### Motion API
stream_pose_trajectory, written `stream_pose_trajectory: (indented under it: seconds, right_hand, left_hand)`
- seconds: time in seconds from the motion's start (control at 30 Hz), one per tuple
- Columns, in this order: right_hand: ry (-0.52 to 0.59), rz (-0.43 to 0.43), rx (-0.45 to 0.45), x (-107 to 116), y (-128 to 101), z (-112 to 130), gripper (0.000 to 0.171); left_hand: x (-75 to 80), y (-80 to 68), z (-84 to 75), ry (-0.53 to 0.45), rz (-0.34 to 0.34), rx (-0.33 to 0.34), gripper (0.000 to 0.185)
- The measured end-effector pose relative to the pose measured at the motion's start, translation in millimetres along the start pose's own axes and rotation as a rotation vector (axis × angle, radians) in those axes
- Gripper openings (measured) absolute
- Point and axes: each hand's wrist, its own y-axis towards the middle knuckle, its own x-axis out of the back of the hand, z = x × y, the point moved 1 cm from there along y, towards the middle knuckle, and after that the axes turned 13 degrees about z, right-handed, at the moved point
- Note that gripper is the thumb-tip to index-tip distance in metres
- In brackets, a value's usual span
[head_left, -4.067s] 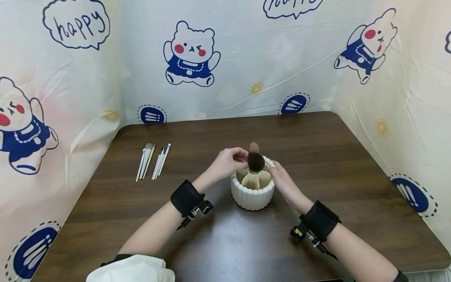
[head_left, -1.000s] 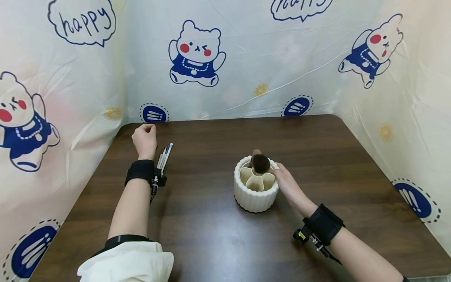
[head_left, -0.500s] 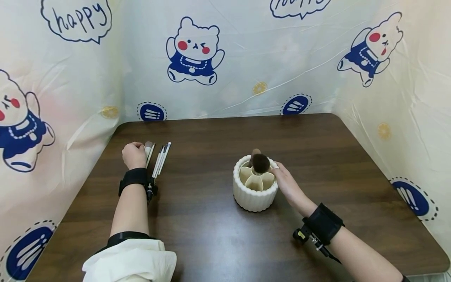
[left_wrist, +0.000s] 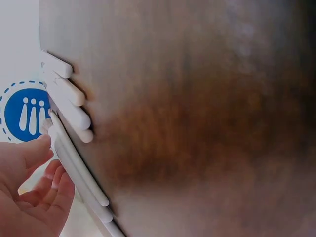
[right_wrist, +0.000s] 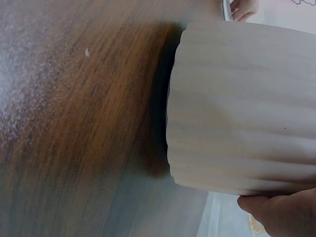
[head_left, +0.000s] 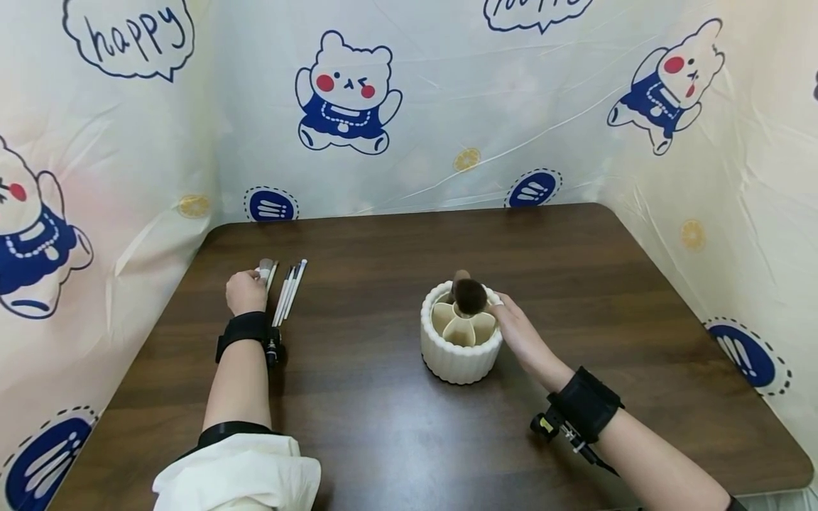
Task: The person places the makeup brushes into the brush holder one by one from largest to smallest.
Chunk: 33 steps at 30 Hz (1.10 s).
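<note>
Resting at the leftmost brushes [left_wrist: 79, 168] on the worktop [head_left: 383, 426], the left hand [head_left: 246, 292] has half-curled fingers; any pinch cannot be confirmed. The right hand [head_left: 520, 330] grips the white holder [head_left: 456, 358]. Advisable: lift one brush singly, neighbours undisturbed.

A pale, creased sheet [head_left: 447, 85] hangs along the left, back and right like walls, printed with blue-outlined bears [head_left: 348, 92] with red cheeks, speech bubbles [head_left: 131, 39], the left one reading "happy", yellow citrus slices [head_left: 467, 159] and dark blue ovals [head_left: 533, 188] bearing white shapes. Before it stands a dark brown wood-grain table [head_left: 383, 298] with rounded far corners, a soft whitish glare [head_left: 409, 433] lying across its near middle.
</note>
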Motion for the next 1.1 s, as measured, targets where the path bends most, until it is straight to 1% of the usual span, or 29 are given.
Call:
stream_pose_trajectory:
  seconds: [0.13, 0.37, 0.63, 0.8, 0.87, 1.0, 1.1]
  right_hand:
    - [0.006, 0.001, 0.009, 0.0, -0.1, 0.2, 0.049]
    - [0.015, 0.006, 0.008, 0.5, -0.7, 0.1, 0.049]
    - [0.020, -0.001, 0.012, 0.7, -1.0, 0.2, 0.048]
    - [0.021, 0.003, 0.016, 0.9, -1.3, 0.4, 0.048]
    - [0.023, 0.003, 0.018, 1.1, -1.0, 0.2, 0.048]
    - [0.028, 0.002, 0.019, 1.4, -0.5, -0.5, 0.048]
    - [0.029, 0.007, 0.020, 1.3, -0.9, -0.7, 0.048]
  left_hand:
    - [0.2, -1.0, -1.0, 0.025, 0.012, 0.001, 0.031]
    - [-0.4, -1.6, -1.6, 0.077, 0.063, 0.004, 0.031]
    - [-3.2, -2.1, -2.2, 0.084, 0.087, -0.012, 0.031]
    - [-2.9, -4.4, -5.8, 0.085, 0.110, -0.005, 0.031]
    - [-2.4, -6.2, -7.0, 0.087, 0.103, -0.005, 0.030]
    - [-0.2, -8.7, -7.7, 0.096, 0.066, -0.017, 0.027]
    - [2.9, -9.8, -9.8, 0.082, 0.051, -0.020, 0.030]
